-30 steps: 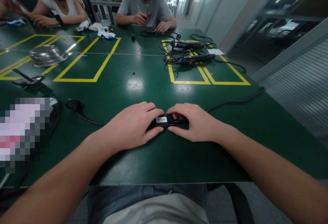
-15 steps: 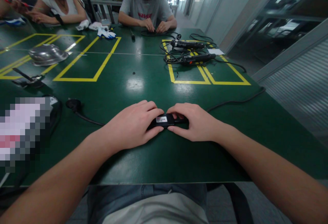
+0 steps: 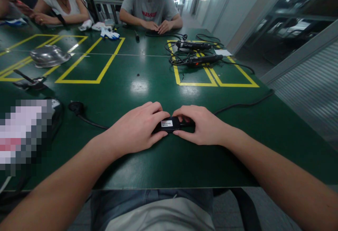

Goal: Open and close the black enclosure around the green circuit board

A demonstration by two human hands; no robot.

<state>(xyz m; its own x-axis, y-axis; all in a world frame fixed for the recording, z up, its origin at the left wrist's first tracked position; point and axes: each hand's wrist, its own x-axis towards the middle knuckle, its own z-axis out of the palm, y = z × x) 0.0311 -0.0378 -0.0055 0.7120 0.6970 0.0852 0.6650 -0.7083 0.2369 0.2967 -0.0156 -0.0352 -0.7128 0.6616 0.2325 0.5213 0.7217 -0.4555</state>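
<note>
Between my hands, a small black power adapter [image 3: 174,128] with a white printed label lies flat on the green table [image 3: 163,167]. My left hand [image 3: 134,127] is closed around its left end, thumb at the near edge and fingers over the far edge. Curled at the right end is my right hand [image 3: 203,125], its thumb and fingers gripping the adapter's sides. A black cable with a plug [image 3: 76,107] runs out to the left of my left hand. Another black cable [image 3: 243,104] leads away behind my right hand. The adapter's left end is hidden by my fingers.
Two black electric screwdrivers [image 3: 204,60] with coiled cords lie at the right back. A metal bowl [image 3: 49,55] and a dark metal piece [image 3: 31,80] are at the left. White-and-blue gloves [image 3: 108,33] lie farther back. A person [image 3: 151,11] sits opposite, hands on the table.
My hands keep their grip, with barely any finger movement. Across the table, the person's hands have come closer together and shifted slightly.
</note>
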